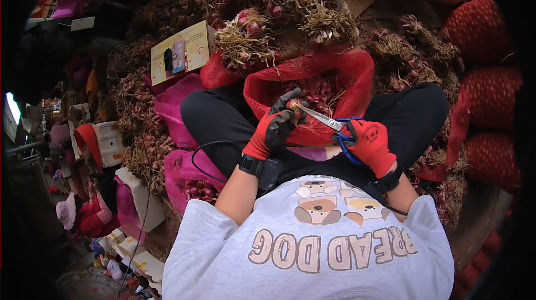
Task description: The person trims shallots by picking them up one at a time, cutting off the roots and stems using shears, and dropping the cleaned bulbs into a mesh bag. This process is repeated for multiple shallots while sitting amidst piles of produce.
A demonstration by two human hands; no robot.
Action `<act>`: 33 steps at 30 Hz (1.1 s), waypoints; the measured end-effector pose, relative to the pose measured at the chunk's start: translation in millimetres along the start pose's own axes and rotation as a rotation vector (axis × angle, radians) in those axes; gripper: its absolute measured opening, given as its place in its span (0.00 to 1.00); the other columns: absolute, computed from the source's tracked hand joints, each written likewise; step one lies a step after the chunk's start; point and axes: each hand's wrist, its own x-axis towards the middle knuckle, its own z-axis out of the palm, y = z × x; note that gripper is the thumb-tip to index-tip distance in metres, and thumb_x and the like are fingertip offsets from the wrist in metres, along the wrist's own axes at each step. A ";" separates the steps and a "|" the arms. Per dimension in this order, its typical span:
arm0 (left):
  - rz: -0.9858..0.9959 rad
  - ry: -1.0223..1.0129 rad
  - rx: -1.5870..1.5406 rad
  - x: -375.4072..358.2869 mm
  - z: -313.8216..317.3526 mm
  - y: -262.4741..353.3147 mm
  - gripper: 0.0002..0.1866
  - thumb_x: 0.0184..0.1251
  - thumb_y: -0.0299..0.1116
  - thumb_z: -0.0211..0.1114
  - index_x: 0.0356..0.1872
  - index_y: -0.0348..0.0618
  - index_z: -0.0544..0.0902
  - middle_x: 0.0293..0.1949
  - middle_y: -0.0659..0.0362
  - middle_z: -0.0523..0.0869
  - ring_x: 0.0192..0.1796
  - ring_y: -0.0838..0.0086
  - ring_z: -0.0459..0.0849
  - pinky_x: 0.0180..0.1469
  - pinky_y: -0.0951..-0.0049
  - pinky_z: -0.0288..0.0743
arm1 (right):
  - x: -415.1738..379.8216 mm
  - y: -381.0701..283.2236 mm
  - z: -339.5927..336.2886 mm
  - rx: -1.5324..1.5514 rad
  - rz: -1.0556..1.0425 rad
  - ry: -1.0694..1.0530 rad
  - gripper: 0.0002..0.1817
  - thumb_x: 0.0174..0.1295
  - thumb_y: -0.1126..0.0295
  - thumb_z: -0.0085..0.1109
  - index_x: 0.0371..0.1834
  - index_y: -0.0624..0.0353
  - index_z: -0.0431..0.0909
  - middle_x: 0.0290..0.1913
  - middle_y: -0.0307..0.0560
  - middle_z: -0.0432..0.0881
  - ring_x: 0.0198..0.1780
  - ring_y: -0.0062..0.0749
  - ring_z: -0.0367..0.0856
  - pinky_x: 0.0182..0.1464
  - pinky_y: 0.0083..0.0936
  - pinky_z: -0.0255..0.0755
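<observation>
My left hand (274,128), in a red and black work glove, pinches a small shallot (294,104) between thumb and fingers. My right hand (368,142), gloved the same way, is wrapped round the blue handles of a pair of scissors (322,117). The blades point up and left, their tips right at the shallot. Just beyond both hands, between my knees, an open red mesh bag (360,85) holds shallots and loose trimmings. Part of its near side is hidden behind my hands.
Bundles of dried shallots (248,34) are heaped in front. A yellow board (195,43) with a phone (178,56) lies at the left front. Pink mesh bags (181,99) rest by my left leg. Full red net sacks (491,96) are stacked at right. White foam boxes (139,199) stand at left.
</observation>
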 end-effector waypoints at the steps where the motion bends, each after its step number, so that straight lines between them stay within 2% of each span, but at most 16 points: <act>1: 0.002 -0.002 0.009 0.4 -1.1 -0.6 0.31 0.69 0.37 0.58 0.70 0.38 0.59 0.46 0.58 0.77 0.48 0.71 0.78 0.59 0.67 0.72 | 0.5 0.0 -2.3 0.081 0.038 -0.067 0.21 0.50 0.46 0.68 0.31 0.53 0.77 0.27 0.48 0.80 0.30 0.44 0.80 0.30 0.33 0.71; 3: -0.035 -0.060 -0.048 1.1 -6.5 0.0 0.32 0.68 0.36 0.58 0.70 0.40 0.58 0.47 0.56 0.77 0.50 0.71 0.78 0.59 0.65 0.72 | 3.1 -2.3 -11.1 0.244 0.111 -0.201 0.21 0.50 0.48 0.68 0.32 0.54 0.78 0.29 0.48 0.81 0.31 0.44 0.81 0.31 0.33 0.72; 6: -0.046 -0.064 -0.140 0.0 -10.5 -1.1 0.32 0.67 0.37 0.58 0.70 0.39 0.59 0.47 0.56 0.77 0.48 0.70 0.78 0.56 0.66 0.74 | 0.6 -7.4 -11.2 0.399 0.122 -0.114 0.21 0.50 0.49 0.69 0.33 0.54 0.79 0.30 0.49 0.82 0.32 0.45 0.81 0.32 0.33 0.72; 10: -0.067 -0.016 -0.114 3.1 -12.3 -3.0 0.32 0.66 0.40 0.60 0.68 0.38 0.61 0.43 0.57 0.77 0.44 0.70 0.78 0.51 0.70 0.74 | 0.6 -3.8 -10.6 0.362 0.085 -0.118 0.21 0.50 0.48 0.69 0.33 0.55 0.80 0.27 0.49 0.81 0.31 0.46 0.81 0.31 0.34 0.72; 13: -0.075 0.054 -0.098 0.5 -3.1 1.1 0.33 0.66 0.41 0.60 0.68 0.38 0.61 0.44 0.56 0.77 0.43 0.70 0.78 0.51 0.70 0.74 | 0.5 -5.9 -16.0 0.307 0.065 -0.139 0.21 0.50 0.48 0.69 0.31 0.56 0.79 0.27 0.48 0.81 0.30 0.45 0.81 0.31 0.34 0.72; 16: -0.091 -0.033 -0.069 0.7 -10.6 1.3 0.34 0.65 0.44 0.61 0.68 0.38 0.61 0.47 0.55 0.78 0.46 0.71 0.79 0.53 0.69 0.75 | -1.0 -4.0 -13.8 0.301 0.057 -0.130 0.21 0.50 0.48 0.69 0.30 0.55 0.79 0.26 0.48 0.81 0.30 0.45 0.81 0.31 0.33 0.72; 25: -0.154 -0.088 -0.155 1.0 -15.1 -2.4 0.37 0.65 0.46 0.63 0.69 0.38 0.59 0.52 0.54 0.76 0.48 0.71 0.79 0.56 0.65 0.74 | -4.4 -1.7 -9.4 0.271 0.034 -0.098 0.21 0.49 0.49 0.69 0.30 0.55 0.78 0.28 0.48 0.80 0.31 0.45 0.81 0.30 0.34 0.71; 33: -0.206 -0.064 -0.204 -1.1 -8.7 1.2 0.36 0.66 0.43 0.62 0.69 0.39 0.59 0.49 0.56 0.77 0.46 0.71 0.79 0.56 0.65 0.75 | -3.6 -6.0 -5.0 0.233 0.027 -0.043 0.22 0.49 0.46 0.68 0.28 0.55 0.77 0.26 0.48 0.79 0.29 0.45 0.80 0.28 0.34 0.70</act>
